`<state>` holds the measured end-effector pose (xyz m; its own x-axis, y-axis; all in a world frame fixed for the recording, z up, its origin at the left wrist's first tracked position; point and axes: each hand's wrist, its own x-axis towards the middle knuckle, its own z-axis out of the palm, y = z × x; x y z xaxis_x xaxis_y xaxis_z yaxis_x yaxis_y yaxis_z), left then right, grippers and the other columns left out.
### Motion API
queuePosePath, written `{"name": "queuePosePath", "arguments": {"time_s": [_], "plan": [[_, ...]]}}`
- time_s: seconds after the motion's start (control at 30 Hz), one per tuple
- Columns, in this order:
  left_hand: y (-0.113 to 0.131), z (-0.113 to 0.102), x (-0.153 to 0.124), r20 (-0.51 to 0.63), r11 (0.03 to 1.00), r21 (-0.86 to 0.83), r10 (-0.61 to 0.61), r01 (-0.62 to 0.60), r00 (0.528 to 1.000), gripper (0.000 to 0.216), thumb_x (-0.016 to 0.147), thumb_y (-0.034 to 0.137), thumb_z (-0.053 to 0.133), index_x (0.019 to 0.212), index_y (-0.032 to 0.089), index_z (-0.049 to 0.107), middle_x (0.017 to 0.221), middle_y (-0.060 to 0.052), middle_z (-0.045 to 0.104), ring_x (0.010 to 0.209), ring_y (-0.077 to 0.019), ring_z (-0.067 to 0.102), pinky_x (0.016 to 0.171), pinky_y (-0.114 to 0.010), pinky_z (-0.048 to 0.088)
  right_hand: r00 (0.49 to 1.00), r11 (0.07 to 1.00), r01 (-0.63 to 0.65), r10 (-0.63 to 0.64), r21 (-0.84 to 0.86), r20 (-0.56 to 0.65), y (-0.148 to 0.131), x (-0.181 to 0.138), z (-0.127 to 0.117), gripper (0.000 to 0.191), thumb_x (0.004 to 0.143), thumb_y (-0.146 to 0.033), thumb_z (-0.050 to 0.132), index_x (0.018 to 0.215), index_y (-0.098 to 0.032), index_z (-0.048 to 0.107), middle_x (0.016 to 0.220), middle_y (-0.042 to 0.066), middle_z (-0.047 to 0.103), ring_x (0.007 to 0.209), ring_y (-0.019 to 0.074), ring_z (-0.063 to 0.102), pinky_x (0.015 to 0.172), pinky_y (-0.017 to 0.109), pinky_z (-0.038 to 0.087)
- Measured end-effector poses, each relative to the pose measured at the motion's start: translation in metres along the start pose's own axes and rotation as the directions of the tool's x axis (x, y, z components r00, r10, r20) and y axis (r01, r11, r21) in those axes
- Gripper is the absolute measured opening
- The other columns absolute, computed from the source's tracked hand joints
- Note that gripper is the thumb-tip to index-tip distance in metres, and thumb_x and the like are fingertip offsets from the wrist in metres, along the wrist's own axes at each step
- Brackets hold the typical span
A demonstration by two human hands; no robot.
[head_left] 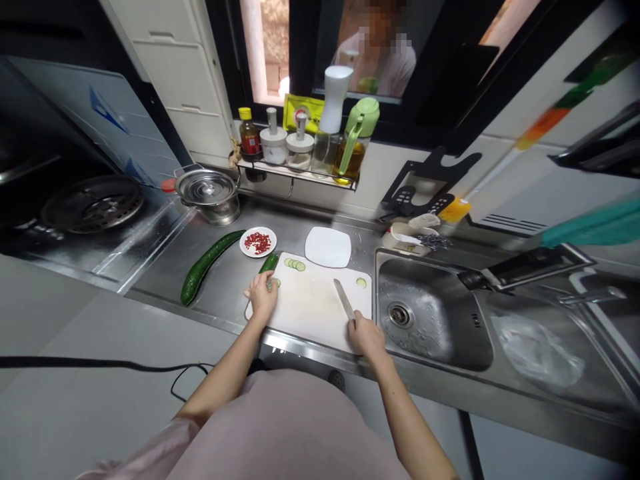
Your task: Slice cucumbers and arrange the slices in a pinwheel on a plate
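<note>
On the white rectangular plastic cutting board (315,307), the left hand (262,296) is curled over the near end of the half-cut dark green cucumber (269,263), fingers closed on it at the board's far-left corner, while the right hand (367,335) is wrapped around the handle of the steel-bladed kitchen knife (344,299), whose blade lies across the right part of the board, well apart from the cucumber. Slicing well here seems to call for bringing the blade over beside the left knuckles, fingertips tucked back, and keeping each cut thin and even. The cut face appears to sit just under the left fingers, though it is too small to be sure. A short row of pale green cucumber slices (295,265) lies at the far edge, and a whole long green cucumber (207,265) rests on the steel counter to the left.
</note>
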<state>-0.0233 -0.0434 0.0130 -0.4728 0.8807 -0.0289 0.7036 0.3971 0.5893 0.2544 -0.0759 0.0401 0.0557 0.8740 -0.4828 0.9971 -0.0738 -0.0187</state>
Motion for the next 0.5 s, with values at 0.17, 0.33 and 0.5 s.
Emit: {"name": "queuePosePath", "arguments": {"time_s": [0.17,0.33,0.5], "plan": [[0.024,0.011,-0.002,0.026,0.998,0.018,0.066,-0.067,0.997,0.034,0.089,0.027,0.047,0.121,0.027,0.059,0.121,-0.009,0.058,0.111,-0.0266,0.049,0.093,-0.039,0.031,1.0,1.0,-0.005,0.005,-0.006,-0.009,0.0,0.0,0.002,0.033,0.094,-0.027,0.031,0.118,-0.017,0.052,0.102,0.016,0.069,0.096,0.0234,0.066,0.077,0.031,0.044],[0.034,0.027,0.006,0.055,0.993,0.041,0.109,-0.111,0.993,0.033,0.087,0.029,0.051,0.119,0.028,0.061,0.118,-0.008,0.058,0.111,-0.0261,0.05,0.093,-0.039,0.031,1.0,1.0,0.001,-0.001,0.004,-0.008,0.0,-0.001,0.002,0.032,0.094,-0.027,0.031,0.117,-0.016,0.052,0.101,0.015,0.069,0.095,0.0237,0.066,0.076,0.031,0.043],[0.048,0.041,0.027,0.151,0.978,0.117,0.153,-0.172,0.977,0.037,0.086,0.03,0.052,0.122,0.031,0.059,0.119,-0.009,0.056,0.111,-0.0275,0.048,0.092,-0.041,0.031,1.0,1.0,-0.005,0.005,0.023,0.012,0.001,0.0,0.001,0.033,0.095,-0.026,0.031,0.118,-0.016,0.051,0.102,0.016,0.069,0.098,0.0233,0.065,0.078,0.031,0.043]]}}
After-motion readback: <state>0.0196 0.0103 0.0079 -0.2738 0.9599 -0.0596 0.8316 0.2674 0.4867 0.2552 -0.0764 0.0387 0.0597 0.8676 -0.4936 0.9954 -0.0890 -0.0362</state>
